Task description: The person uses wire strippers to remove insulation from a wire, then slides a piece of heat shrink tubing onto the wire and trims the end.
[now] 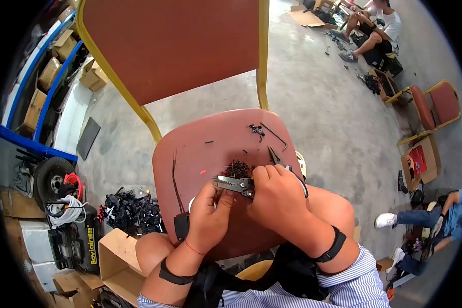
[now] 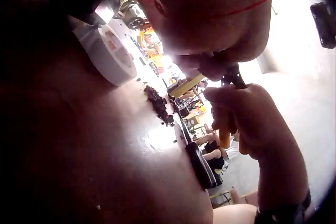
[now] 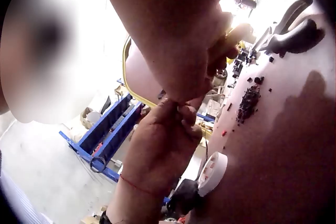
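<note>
Wire stripper, grey and notched along one edge, is what I have in the middle of my head view, held up over the reddish chair seat between the person's two hands. I see the left hand pinching its notched end between thumb and fingers, while the right hand has its fingers curled round the other end; how each right fingertip sits, I cannot tell, as the back of that hand covers them. Both wrist views show me the hands raised clear of the seat. On the seat, just beyond the tool in my head view, lies a pile of tiny dark bits, with a small red piece to its left. Pliers with black handles lie on the seat's right side, partly behind the right hand in the head view. Farther off on the seat I make out an L-shaped key just beside a cluster of small black parts. Near the left hand sit a white ring and a black block, touching or nearly so; I cannot tell which. Down on the floor to the left, a heap of black parts lies near an open cardboard box.
</note>
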{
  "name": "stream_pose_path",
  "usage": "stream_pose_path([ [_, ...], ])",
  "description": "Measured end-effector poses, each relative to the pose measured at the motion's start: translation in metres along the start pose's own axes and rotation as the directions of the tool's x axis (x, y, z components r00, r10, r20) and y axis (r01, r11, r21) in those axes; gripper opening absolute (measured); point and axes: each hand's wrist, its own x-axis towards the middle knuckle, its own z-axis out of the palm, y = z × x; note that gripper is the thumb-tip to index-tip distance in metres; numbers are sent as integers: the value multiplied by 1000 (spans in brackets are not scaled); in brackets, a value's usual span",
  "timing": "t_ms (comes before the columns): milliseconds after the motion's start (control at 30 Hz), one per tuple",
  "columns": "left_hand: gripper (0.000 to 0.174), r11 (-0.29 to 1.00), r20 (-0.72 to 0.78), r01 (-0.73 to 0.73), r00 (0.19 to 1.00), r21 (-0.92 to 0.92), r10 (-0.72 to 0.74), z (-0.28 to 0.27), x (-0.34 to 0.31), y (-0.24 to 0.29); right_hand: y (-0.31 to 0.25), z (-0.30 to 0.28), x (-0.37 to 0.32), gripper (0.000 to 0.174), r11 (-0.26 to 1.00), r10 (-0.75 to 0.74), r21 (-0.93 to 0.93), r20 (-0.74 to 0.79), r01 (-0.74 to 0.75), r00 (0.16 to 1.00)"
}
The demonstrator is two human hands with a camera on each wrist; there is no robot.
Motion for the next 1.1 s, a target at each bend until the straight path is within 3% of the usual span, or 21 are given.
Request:
stream_pose_path([
  [400, 17, 1000, -39, -4, 999, 30, 5, -6, -2, 1, -6, 11, 0, 19, 997, -14, -75, -170, 1, 985],
  [500, 17, 999, -50, 13, 999, -33, -14, -3, -2, 0, -10, 4, -3, 39, 997, 66, -35, -40, -67, 997],
  [700, 16, 989, -44, -91, 994, 119, 96, -5, 0, -1, -10, 4, -4, 42, 997, 75, -14, -17, -75, 997],
  [800, 16, 995, -54, -62, 996, 82, 67, -4, 0, -2, -9, 3, -5, 43, 997, 77, 1, 0, -77, 997],
  [1000, 18, 965, -58, -121, 989, 232, 138, -6, 1, -6, -9, 5, -5, 45, 998, 66, 28, -40, -64, 997],
  [1100, 19, 945, -83, -208, 968, 252, 235, -5, 1, -14, -10, 4, -5, 45, 998, 56, 22, -67, -54, 996],
])
